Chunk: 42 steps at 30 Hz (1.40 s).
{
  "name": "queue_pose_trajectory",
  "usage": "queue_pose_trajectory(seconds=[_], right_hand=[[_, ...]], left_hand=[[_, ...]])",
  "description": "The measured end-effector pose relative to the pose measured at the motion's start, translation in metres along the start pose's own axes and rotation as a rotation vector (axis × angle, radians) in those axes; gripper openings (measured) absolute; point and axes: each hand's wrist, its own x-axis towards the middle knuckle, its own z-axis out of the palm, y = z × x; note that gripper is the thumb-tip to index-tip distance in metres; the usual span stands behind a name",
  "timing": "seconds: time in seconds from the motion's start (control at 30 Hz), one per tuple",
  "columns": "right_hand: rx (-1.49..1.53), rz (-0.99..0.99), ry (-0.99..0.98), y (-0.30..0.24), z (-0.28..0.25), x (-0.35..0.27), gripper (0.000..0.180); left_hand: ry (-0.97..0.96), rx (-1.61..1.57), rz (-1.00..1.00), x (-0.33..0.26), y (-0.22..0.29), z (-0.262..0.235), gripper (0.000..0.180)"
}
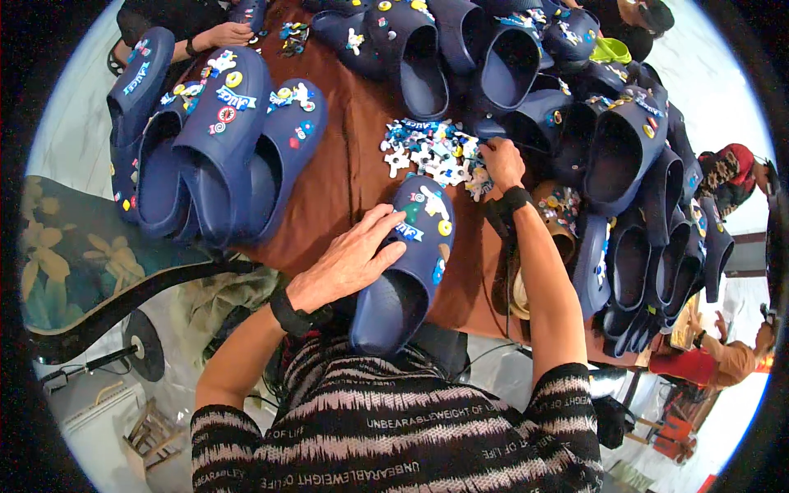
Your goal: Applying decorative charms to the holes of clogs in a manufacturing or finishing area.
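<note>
A navy blue clog [415, 275] lies right in front of me, its heel opening toward my body and colourful charms fixed on its upper. My left hand [345, 261] holds it from the left side, the thumb and fingers pressed on the upper over a blue-and-white charm. Beyond its toe a loose pile of small shoe charms [427, 152], mostly white, blue and black, is spread on the brown cloth [345, 193]. At the right edge of that pile my right hand [503, 164] has its fingers pinched together; what is between them is hidden.
Decorated navy clogs [226, 160] stand bunched at the left, and many more clogs [616, 156] are heaped at the back and right. A brown clog [559, 214] sits beside my right forearm. At the far left another person's hand [222, 35] works near charms.
</note>
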Motion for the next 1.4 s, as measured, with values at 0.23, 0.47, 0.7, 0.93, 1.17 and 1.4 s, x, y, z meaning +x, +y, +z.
queue_pose_trajectory(seconds=[0.23, 0.47, 0.7, 0.93, 1.17, 1.4], right_hand=[[0.267, 0.127, 0.029, 0.019, 0.018, 0.012, 0.039], [0.465, -0.008, 0.15, 0.019, 0.028, 0.015, 0.022], [0.644, -0.122, 0.162, 0.029, 0.017, 0.002, 0.016], [1.095, -0.084, -0.375, -0.023, -0.033, -0.073, 0.018], [0.816, -0.412, -0.518, -0.061, -0.05, -0.143, 0.013], [0.411, -0.901, -0.259, -0.081, -0.05, -0.174, 0.018]], left_hand=[[0.063, -0.033, 0.025, 0.002, -0.004, 0.005, 0.057], [0.022, -0.024, 0.034, 0.005, -0.006, 0.004, 0.052], [-0.009, -0.065, 0.024, 0.007, -0.005, 0.005, 0.049], [0.028, -0.056, 0.041, 0.002, -0.013, 0.006, 0.051], [0.072, -0.248, 0.008, 0.004, -0.028, 0.007, 0.059], [0.057, -0.206, -0.069, 0.001, -0.025, 0.006, 0.052]])
